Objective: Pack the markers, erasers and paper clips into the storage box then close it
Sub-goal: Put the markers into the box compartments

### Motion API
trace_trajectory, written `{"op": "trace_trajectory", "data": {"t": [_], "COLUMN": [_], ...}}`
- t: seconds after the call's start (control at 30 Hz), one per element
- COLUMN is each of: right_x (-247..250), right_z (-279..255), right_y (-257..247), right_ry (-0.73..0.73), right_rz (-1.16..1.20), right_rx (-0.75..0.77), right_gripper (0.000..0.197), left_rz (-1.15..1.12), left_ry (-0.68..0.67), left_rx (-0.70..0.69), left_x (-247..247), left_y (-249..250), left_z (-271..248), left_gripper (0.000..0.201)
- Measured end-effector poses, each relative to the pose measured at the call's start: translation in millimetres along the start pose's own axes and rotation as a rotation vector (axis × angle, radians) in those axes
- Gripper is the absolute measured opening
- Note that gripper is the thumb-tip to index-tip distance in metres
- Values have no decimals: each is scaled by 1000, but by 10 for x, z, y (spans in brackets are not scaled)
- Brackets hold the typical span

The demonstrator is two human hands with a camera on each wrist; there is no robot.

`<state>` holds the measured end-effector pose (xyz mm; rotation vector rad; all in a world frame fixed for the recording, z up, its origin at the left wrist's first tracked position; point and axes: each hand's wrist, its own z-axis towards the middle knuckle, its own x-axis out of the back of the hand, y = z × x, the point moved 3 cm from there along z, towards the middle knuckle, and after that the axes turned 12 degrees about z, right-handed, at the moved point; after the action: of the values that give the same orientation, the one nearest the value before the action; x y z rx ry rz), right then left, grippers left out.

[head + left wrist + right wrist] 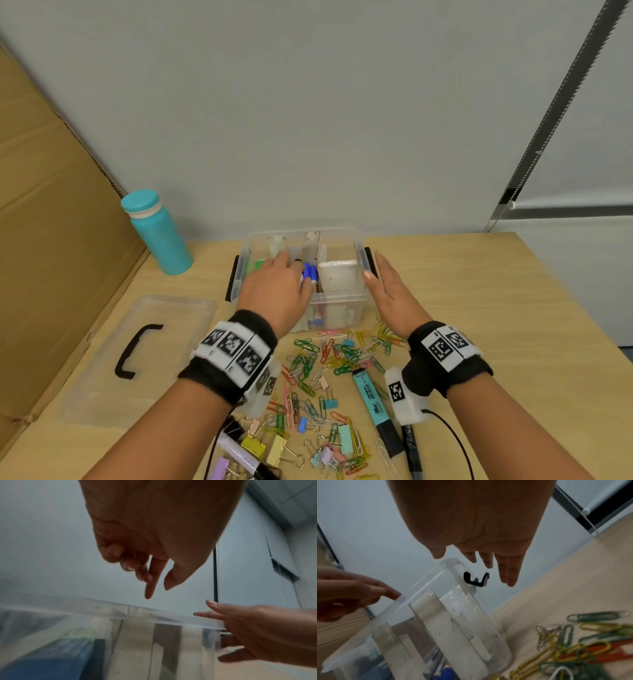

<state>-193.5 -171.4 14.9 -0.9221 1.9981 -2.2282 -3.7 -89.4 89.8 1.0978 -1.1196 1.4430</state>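
The clear storage box (337,300) stands open at the back of the table. Inside it lie blue markers (310,272), a white eraser (337,275) in the right compartment and a green item (260,263) at the left. My left hand (275,282) hovers over the box's left and middle parts, fingers loosely curled, index finger (150,588) pointing down, holding nothing. My right hand (387,284) is flat with straight fingers (508,572) beside the box's right wall, near its black latch (476,579). Coloured paper clips (329,356) lie loose in front of the box.
The clear lid (137,356) with a black handle lies at the left. A teal bottle (157,233) stands behind it, next to a cardboard sheet (51,240). A teal highlighter (371,397), black marker (411,452), purple marker (239,452) and binder clips (277,448) lie near me.
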Motion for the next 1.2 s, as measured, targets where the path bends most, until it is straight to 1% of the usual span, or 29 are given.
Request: {"op": "trace_trajectory", "data": {"t": [0.07,0.1,0.17,0.2,0.27,0.3,0.37,0.43,0.5,0.57,0.67,0.77,0.8,0.83,0.93,1.0,1.1,1.2], "right_x": [123,182,275,302,311,296,232,148,76,37,11,-12,-9,0,57,122,266,388], "right_z": [-155,-244,-422,-505,-665,-736,-869,-973,-1051,-1081,-1082,-1065,-1060,-1049,-972,-896,-794,-744], "right_y": [6,2,16,10,32,62,143,214,254,283,306,315,292,265,132,-89,-606,-1241], "right_ry": [73,118,188,200,150,89,-73,-229,-331,-365,-366,-374,-376,-379,-379,-360,-273,-144], "right_rz": [-23,-40,-90,-130,-247,-315,-442,-519,-562,-608,-633,-516,-489,-484,-514,-551,-563,-503], "right_rx": [-1,7,25,34,-10,-62,-202,-345,-438,-466,-474,-533,-541,-531,-469,-363,-103,183], "right_gripper": [66,63,48,37,13,7,12,21,30,32,22,20,16,14,19,19,12,7], "left_rz": [-71,-101,-154,-170,-164,-146,-101,-30,52,112,160,178,178,181,181,162,66,-69], "left_ry": [48,40,-18,-61,-155,-191,-249,-281,-291,-293,-287,-274,-274,-275,-268,-259,-229,-209], "left_rx": [-80,-118,-199,-245,-358,-417,-509,-586,-657,-698,-714,-730,-733,-735,-721,-676,-540,-377], "left_x": [15,-7,-102,-165,-308,-384,-522,-649,-762,-827,-828,-820,-821,-819,-781,-739,-648,-534], "left_y": [25,46,123,182,348,439,644,830,963,1028,1079,1102,1100,1088,992,857,542,167], "left_z": [-243,-352,-521,-585,-678,-704,-724,-711,-686,-656,-617,-616,-619,-622,-627,-630,-645,-688], "left_gripper": [31,29,26,26,31,36,42,42,41,40,33,31,32,32,33,36,36,35]}}
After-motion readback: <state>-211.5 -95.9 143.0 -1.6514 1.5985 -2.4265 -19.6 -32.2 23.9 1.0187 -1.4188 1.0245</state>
